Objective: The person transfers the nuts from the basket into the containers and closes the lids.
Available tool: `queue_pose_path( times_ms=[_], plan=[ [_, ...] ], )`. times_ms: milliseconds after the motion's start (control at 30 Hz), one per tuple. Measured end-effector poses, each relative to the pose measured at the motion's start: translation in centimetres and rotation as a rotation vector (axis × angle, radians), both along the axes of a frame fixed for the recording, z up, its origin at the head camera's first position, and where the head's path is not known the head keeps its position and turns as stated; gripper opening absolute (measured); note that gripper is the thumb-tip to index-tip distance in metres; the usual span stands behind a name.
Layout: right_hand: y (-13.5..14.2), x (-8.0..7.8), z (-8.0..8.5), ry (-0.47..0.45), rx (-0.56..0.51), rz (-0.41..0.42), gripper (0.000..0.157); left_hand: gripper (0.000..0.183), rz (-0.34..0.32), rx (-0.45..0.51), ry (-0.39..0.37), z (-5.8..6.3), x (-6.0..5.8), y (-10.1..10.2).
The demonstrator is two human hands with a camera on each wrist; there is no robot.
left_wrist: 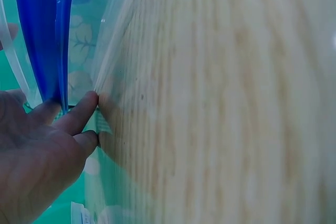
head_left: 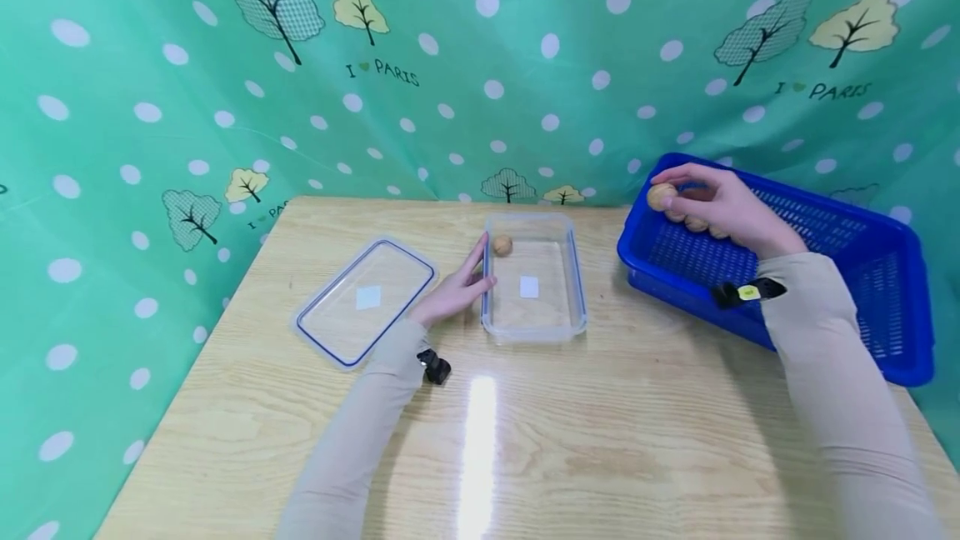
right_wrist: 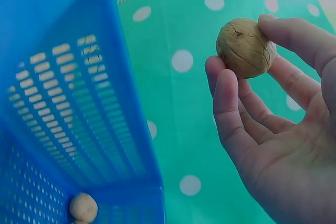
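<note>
Head view shows a clear, rectangular plastic box [head_left: 543, 312] holding one walnut [head_left: 502, 246] in its far left corner; the left hand [head_left: 452, 292], fingers spread, touches its left wall. Near the left end of a slotted blue plastic basket [head_left: 888, 252] containing more walnuts [head_left: 696, 224], the right hand's [head_left: 723, 205] fingers pinch a round, creased walnut [right_wrist: 245, 49]. A blue-edged clear lid [head_left: 390, 273] lies on the wood-grained worktop [head_left: 600, 415].

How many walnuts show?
5: one walnut in the box, one walnut in the right hand, three walnuts in the basket; the hand may hide more.
</note>
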State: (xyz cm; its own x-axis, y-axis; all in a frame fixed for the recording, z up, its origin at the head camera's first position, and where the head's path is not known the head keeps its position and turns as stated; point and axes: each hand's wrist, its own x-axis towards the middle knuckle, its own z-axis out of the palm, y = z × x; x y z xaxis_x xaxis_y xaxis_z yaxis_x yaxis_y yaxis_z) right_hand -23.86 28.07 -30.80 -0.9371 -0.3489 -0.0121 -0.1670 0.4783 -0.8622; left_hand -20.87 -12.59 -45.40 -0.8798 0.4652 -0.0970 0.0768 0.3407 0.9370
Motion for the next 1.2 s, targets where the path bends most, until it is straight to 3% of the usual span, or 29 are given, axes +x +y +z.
queue_pose_path(
  times_ms=[167,500,800,1200],
  plan=[
    [-1.2,0.2,-0.6,0.032,0.011,0.026,0.042,0.079,-0.017,0.006,-0.001,0.7,0.2,0.0],
    [-4.5,0.1,-2.0,0.056,-0.022,0.095,0.041,0.078,-0.020,0.024,0.007,0.1,-0.1,-0.3],
    [-7.5,-1.0,-2.5,0.062,-0.116,0.162,0.040,0.078,0.005,0.010,-0.003,0.2,0.0,-0.2],
    [-11.4,-2.4,-3.9,0.019,-0.156,0.167,0.040,0.076,0.000,0.016,0.016,0.1,0.1,0.0]
  ],
)
